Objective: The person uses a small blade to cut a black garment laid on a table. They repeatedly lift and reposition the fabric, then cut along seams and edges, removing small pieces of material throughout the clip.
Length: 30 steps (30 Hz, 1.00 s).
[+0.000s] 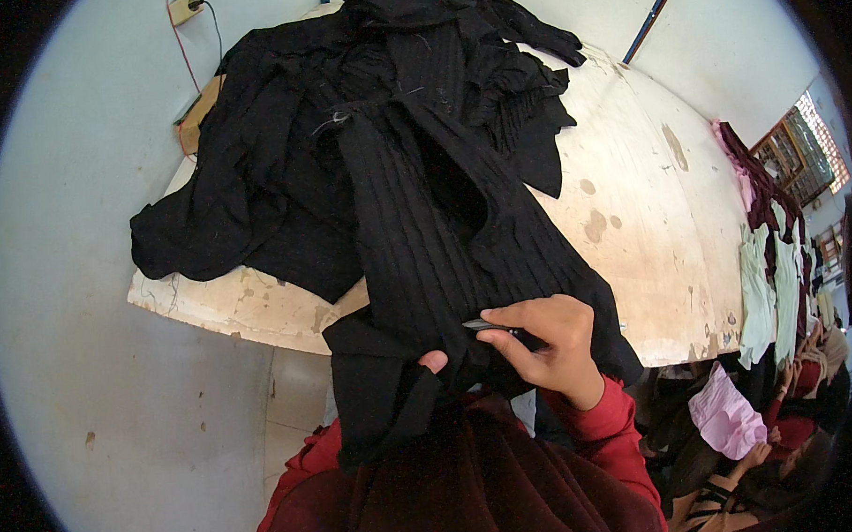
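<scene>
Right hand [553,348] pinches a small dark tool [503,330] against the black garment [425,238]; left hand's [433,362] grip hidden beneath.

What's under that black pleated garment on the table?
Under the black pleated garment lies the stained white table, bare to the right. The left hand is mostly wrapped in cloth; only a fingertip shows. Anything else beneath is covered.

A worn, stained pale table [650,221] stands on a grey floor [79,278]; a wall socket [186,8] with a cord sits at the top; daylight enters a latticed window [809,149] at far right.
</scene>
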Tool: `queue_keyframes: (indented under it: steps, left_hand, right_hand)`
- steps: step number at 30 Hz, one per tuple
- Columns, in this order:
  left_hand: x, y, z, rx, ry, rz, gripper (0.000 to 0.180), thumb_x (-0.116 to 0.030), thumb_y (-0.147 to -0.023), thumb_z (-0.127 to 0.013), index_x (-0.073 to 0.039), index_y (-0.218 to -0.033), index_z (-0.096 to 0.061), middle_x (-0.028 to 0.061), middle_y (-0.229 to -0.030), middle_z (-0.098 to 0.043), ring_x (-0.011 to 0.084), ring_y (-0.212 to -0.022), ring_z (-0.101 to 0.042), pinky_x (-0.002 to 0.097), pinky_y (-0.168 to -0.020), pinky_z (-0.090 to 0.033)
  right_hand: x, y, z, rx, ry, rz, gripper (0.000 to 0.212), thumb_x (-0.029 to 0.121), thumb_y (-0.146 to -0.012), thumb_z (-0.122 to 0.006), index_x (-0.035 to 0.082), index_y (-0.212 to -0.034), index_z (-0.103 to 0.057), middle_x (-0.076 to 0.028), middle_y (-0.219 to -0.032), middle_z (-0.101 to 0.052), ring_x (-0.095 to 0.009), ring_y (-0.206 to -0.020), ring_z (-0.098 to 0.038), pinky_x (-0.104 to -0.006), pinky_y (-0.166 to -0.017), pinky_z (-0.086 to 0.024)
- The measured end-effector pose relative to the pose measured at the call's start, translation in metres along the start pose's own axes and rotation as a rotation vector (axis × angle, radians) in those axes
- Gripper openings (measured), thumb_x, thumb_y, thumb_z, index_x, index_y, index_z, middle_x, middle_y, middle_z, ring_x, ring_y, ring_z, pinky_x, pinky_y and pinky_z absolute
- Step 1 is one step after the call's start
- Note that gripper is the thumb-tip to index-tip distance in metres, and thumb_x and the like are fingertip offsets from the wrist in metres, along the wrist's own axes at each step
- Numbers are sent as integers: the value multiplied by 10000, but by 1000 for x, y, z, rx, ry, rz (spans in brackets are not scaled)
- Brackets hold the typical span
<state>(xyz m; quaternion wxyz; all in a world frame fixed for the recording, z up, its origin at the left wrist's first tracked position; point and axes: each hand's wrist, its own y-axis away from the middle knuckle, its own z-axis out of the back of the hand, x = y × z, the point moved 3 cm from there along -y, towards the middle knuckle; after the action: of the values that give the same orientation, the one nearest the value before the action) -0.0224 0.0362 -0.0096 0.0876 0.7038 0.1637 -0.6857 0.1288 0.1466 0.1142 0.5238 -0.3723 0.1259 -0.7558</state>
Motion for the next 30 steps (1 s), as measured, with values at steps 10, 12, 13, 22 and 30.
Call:
queue_keyframes:
  steps: [10, 12, 13, 22, 30]
  left_hand:
    - [4, 5, 3, -6, -25, 0, 386, -94, -803, -687, -14, -1168, -589, 147, -1172, -572, 250, -1020, -554, 345, -886, -434]
    - [1, 6, 3, -11, -30, 1, 392, -95, -802, -687, -14, -1172, -585, 147, -1178, -568, 250, -1028, -550, 347, -892, -430]
    - [1, 6, 4, -11, -31, 1, 395, -96, -802, -687, -14, -1174, -583, 147, -1181, -566, 250, -1032, -548, 347, -896, -429]
    - [0, 7, 5, -15, -44, -2, 424, -104, -797, -687, -13, -1193, -566, 146, -1210, -548, 250, -1067, -530, 354, -924, -413]
    - [2, 7, 7, -19, -53, -6, 449, -112, -793, -686, -12, -1210, -551, 146, -1236, -531, 251, -1097, -515, 359, -950, -400]
  right_hand:
    - [4, -7, -6, 56, -83, -64, 176, 225, -731, -773, 103, -848, -725, -54, -754, -701, -205, -599, -661, -290, -544, -482]
    - [7, -10, -3, 94, -61, -66, 174, 233, -735, -768, 109, -851, -728, -53, -750, -700, -206, -604, -663, -289, -548, -484]
    - [6, -10, -3, 94, -71, -63, 175, 235, -735, -768, 109, -850, -729, -53, -749, -700, -205, -606, -664, -289, -548, -484]
    - [5, -9, -7, 83, -89, -58, 162, 228, -738, -765, 109, -842, -732, -56, -745, -700, -210, -603, -666, -290, -541, -489]
    - [-7, 2, -13, -76, -503, -258, 322, 181, -706, -806, 42, -973, -693, -104, -829, -671, -162, -700, -637, -232, -617, -449]
